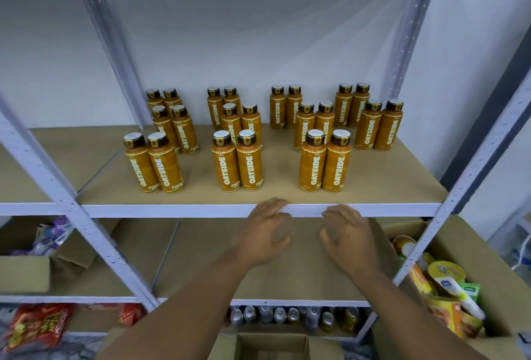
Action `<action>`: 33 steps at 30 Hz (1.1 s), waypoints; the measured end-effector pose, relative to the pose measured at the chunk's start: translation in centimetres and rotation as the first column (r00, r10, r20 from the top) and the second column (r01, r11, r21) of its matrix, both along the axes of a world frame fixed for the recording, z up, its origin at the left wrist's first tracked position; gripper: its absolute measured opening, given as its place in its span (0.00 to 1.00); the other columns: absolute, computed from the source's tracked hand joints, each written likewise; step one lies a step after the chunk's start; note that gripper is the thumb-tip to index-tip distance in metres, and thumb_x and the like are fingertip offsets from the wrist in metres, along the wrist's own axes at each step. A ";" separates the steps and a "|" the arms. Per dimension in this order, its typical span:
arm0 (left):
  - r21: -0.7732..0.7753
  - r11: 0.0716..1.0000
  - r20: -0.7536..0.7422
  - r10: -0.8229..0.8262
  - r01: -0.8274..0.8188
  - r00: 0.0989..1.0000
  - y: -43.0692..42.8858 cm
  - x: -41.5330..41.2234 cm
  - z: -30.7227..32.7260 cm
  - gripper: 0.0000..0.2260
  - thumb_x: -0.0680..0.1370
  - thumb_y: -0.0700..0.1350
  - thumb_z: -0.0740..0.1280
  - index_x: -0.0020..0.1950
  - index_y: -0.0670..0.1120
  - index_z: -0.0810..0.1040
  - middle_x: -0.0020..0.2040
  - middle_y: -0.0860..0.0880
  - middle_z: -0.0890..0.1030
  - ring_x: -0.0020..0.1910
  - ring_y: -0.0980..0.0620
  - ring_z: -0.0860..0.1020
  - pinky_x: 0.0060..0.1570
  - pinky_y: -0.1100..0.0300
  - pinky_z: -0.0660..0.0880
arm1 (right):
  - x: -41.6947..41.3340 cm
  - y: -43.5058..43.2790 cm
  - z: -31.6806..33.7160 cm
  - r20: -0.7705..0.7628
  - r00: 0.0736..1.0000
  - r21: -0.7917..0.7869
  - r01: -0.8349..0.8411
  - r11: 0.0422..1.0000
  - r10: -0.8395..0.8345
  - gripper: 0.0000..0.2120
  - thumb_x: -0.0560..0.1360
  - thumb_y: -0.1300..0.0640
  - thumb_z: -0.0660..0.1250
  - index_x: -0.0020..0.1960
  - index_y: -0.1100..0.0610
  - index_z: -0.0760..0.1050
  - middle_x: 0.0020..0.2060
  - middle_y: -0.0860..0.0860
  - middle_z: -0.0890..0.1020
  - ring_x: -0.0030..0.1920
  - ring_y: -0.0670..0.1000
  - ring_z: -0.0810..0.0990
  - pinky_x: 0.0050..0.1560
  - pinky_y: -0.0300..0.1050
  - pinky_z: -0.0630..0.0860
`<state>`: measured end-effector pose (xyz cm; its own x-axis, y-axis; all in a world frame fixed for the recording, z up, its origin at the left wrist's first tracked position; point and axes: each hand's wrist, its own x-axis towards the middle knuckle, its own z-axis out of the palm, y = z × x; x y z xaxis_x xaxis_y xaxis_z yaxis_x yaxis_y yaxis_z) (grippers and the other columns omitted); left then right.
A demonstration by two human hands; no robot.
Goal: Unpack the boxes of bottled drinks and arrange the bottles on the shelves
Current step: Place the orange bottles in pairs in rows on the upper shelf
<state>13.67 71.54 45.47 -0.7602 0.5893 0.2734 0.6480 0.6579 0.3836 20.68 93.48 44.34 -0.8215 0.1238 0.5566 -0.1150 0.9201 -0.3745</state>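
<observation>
We face the white rack [61, 191], its brown shelf [283, 184] lying just beyond both grips, with a cardboard box [488, 247] of packets to the right of the right grip [349, 237] and an open box [273, 345] below our forearms. The orange bottles [250, 164] stand upright in pairs on the shelf, farther back than our fingertips. The left grip [265, 233] and the right grip are loosely spread and hold nothing, side by side at the shelf's front edge
</observation>
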 end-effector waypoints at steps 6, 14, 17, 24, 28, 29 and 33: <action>-0.088 0.986 0.083 0.146 -0.138 0.986 -8.6 -0.1 1.9 0.20 0.81 0.58 0.65 0.72 0.55 0.75 0.69 0.55 0.77 0.66 0.54 0.75 0.64 0.53 0.75 | -1.6 -9.2 1.3 0.011 0.990 0.011 -0.142 0.990 0.142 0.10 0.67 0.58 0.72 0.46 0.59 0.85 0.44 0.53 0.86 0.45 0.55 0.85 0.52 0.42 0.74; 0.063 0.945 -0.040 0.323 -0.320 0.946 -20.1 -2.6 7.0 0.16 0.79 0.57 0.68 0.64 0.52 0.81 0.56 0.54 0.84 0.53 0.54 0.81 0.50 0.53 0.79 | -6.4 -21.0 6.2 0.113 0.967 -0.112 -0.218 0.970 0.230 0.16 0.76 0.51 0.72 0.62 0.53 0.81 0.59 0.51 0.83 0.60 0.53 0.79 0.52 0.46 0.75; 0.111 0.942 -0.094 0.328 -0.318 0.940 -23.8 -4.3 9.6 0.15 0.76 0.58 0.65 0.59 0.54 0.81 0.51 0.55 0.84 0.48 0.52 0.81 0.46 0.51 0.80 | -8.9 -24.8 9.4 0.118 0.952 -0.090 -0.273 0.958 0.282 0.20 0.78 0.50 0.68 0.69 0.52 0.77 0.64 0.52 0.80 0.64 0.54 0.76 0.58 0.49 0.75; 0.182 0.939 -0.185 0.324 -0.291 0.928 -28.6 -9.8 14.8 0.21 0.77 0.53 0.71 0.70 0.52 0.76 0.62 0.50 0.80 0.61 0.50 0.77 0.56 0.52 0.77 | -14.8 -30.3 15.1 0.059 0.955 -0.026 -0.288 0.957 0.289 0.24 0.78 0.46 0.67 0.73 0.50 0.71 0.67 0.51 0.77 0.67 0.54 0.74 0.60 0.52 0.76; 0.101 0.961 -0.157 0.272 -0.258 0.949 -29.1 -12.2 15.8 0.24 0.75 0.56 0.71 0.70 0.52 0.75 0.64 0.47 0.80 0.65 0.44 0.74 0.63 0.47 0.73 | -17.0 -30.8 15.9 0.160 0.955 0.024 -0.256 0.966 0.249 0.29 0.78 0.45 0.67 0.76 0.49 0.66 0.71 0.51 0.72 0.70 0.54 0.72 0.61 0.51 0.76; 0.087 0.968 -0.152 0.247 -0.236 0.957 -29.1 -12.7 15.8 0.24 0.75 0.57 0.70 0.69 0.53 0.75 0.63 0.48 0.80 0.64 0.46 0.74 0.62 0.48 0.73 | -17.2 -30.7 15.9 0.199 0.951 0.039 -0.250 0.967 0.238 0.29 0.78 0.45 0.67 0.77 0.48 0.65 0.72 0.51 0.71 0.69 0.55 0.73 0.61 0.51 0.75; 0.105 0.984 0.060 0.137 -0.143 0.989 -29.0 -13.9 14.7 0.22 0.77 0.49 0.74 0.70 0.54 0.75 0.61 0.55 0.79 0.60 0.53 0.76 0.57 0.56 0.73 | -17.7 -30.3 15.6 0.290 0.927 0.020 -0.255 0.967 0.239 0.27 0.78 0.46 0.68 0.75 0.45 0.65 0.64 0.52 0.78 0.60 0.55 0.78 0.55 0.51 0.78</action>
<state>-0.24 42.55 60.18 -0.8481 0.4447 0.2879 0.5295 0.6934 0.4887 3.01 63.15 59.94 -0.9465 -0.1278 0.2963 -0.2380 0.8966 -0.3733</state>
